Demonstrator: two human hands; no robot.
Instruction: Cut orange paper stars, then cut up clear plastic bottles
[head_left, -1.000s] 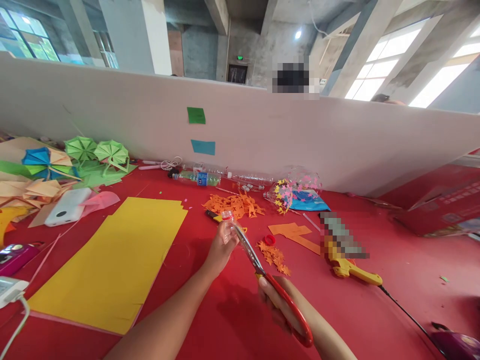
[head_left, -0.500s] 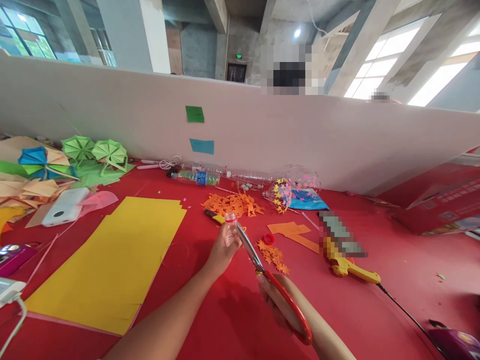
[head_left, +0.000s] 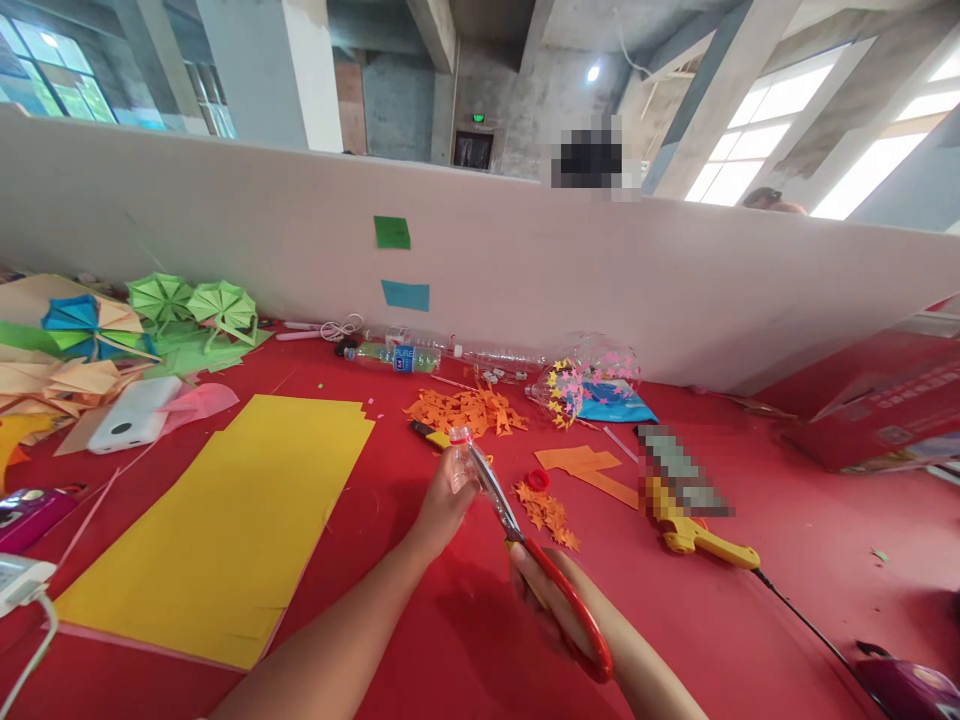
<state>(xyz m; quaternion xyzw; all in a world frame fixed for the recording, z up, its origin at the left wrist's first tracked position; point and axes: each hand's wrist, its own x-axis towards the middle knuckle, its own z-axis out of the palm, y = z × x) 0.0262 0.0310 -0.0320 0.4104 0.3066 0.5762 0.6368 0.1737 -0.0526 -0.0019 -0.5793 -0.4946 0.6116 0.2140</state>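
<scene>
My left hand point(head_left: 442, 495) is closed around the clear neck piece of a plastic bottle point(head_left: 460, 462), its mouth tipped up. In my right hand point(head_left: 544, 590) are red-handled scissors point(head_left: 566, 600), their blades pointing up and left against the bottle piece. Whether the blades are parted there is hard to see. A red bottle cap point(head_left: 537, 479) and a small heap of orange paper stars point(head_left: 547, 512) lie just right of the blades. Beyond the bottle piece, a bigger pile of orange paper stars point(head_left: 465, 408) is spread out, with a yellow and black cutter point(head_left: 430, 434) at its near edge.
Yellow paper sheets point(head_left: 217, 520) cover the left side. A yellow glue gun point(head_left: 705, 540) with a black cord lies right, near orange paper strips point(head_left: 589, 466). Plastic bottles point(head_left: 405, 357) and a star-decorated clear bottle piece point(head_left: 566, 390) line the white partition point(head_left: 300, 230). Green paper umbrellas point(head_left: 223, 303) stand left.
The scissors' handle and my right hand have shifted slightly up and left. My left hand keeps its hold on the bottle piece. The whole view has moved a little.
</scene>
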